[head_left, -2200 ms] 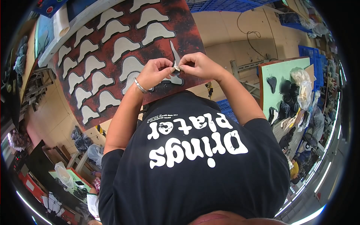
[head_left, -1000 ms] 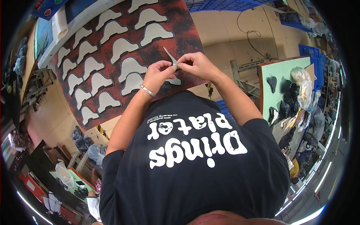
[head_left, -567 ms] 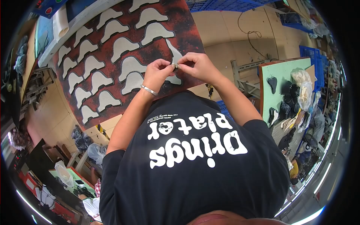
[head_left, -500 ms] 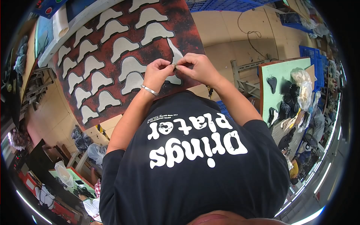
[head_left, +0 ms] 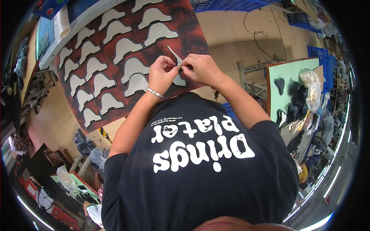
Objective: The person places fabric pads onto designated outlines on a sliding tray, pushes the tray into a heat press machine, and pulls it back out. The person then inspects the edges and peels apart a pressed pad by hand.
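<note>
A thin light-grey cut-out piece is pinched between both my hands, seen nearly edge-on with its pointed end sticking up. My left hand, with a bracelet at the wrist, grips its lower end between thumb and fingertips. Close beside it, my right hand pinches the same end, the fingertips of both hands almost touching. Fingers hide most of that lower end. Under the hands lies a dark red, black-smudged board bearing rows of similar curved grey pieces. One more piece shows partly below my hands.
A green-topped table at the right holds dark pieces and plastic bags. Blue crates stand beyond the board. A machine edge with buttons is at the upper left. Another person's white sleeve shows at the lower left.
The held piece has turned from showing its broad face to nearly edge-on, its tip leaning further left. Both hands stay almost in place. The person at the lower left has shifted slightly.
</note>
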Demonstrator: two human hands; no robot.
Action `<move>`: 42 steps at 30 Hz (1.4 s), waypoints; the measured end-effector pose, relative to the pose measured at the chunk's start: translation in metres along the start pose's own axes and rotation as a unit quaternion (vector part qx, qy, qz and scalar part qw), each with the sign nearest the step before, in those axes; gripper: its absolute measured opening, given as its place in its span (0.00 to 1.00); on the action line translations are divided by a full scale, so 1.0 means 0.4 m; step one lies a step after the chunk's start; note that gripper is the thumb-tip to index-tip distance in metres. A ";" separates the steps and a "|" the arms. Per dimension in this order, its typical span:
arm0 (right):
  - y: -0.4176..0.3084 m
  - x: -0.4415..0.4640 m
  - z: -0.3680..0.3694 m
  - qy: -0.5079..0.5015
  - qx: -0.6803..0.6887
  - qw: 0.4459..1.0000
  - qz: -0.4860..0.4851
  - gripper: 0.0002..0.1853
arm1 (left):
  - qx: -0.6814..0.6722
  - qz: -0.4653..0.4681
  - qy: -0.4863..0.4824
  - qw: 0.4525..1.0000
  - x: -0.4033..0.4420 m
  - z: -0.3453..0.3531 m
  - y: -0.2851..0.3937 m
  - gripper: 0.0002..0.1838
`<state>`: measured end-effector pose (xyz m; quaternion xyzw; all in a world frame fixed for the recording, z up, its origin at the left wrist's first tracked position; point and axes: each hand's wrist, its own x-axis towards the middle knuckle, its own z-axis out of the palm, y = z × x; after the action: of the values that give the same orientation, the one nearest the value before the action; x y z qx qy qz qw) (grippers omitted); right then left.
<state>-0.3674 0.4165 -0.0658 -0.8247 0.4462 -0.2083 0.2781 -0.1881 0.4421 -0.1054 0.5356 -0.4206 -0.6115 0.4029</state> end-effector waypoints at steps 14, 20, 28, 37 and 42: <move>0.024 0.002 -0.018 -0.072 0.208 0.965 0.139 0.09 | -0.038 -0.003 -0.011 0.999 0.013 -0.005 -0.011 0.12; 0.016 0.000 -0.017 -0.053 0.109 0.988 0.095 0.07 | -0.007 0.008 -0.027 1.000 0.012 0.002 -0.010 0.12; 0.081 -0.006 0.000 -0.124 0.333 0.914 0.195 0.09 | -0.059 -0.015 -0.046 0.997 0.013 0.000 -0.010 0.12; 0.034 -0.008 -0.007 -0.027 0.149 0.984 0.093 0.09 | -0.050 -0.024 -0.033 0.998 0.026 0.003 -0.017 0.12; 0.031 -0.013 -0.001 -0.030 0.145 0.981 0.127 0.08 | -0.043 -0.021 -0.035 0.998 0.028 0.009 -0.020 0.12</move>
<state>-0.3779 0.4152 -0.0741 -0.7182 0.5033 -0.2093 0.4325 -0.1931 0.4343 -0.1164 0.5047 -0.3968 -0.6554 0.3979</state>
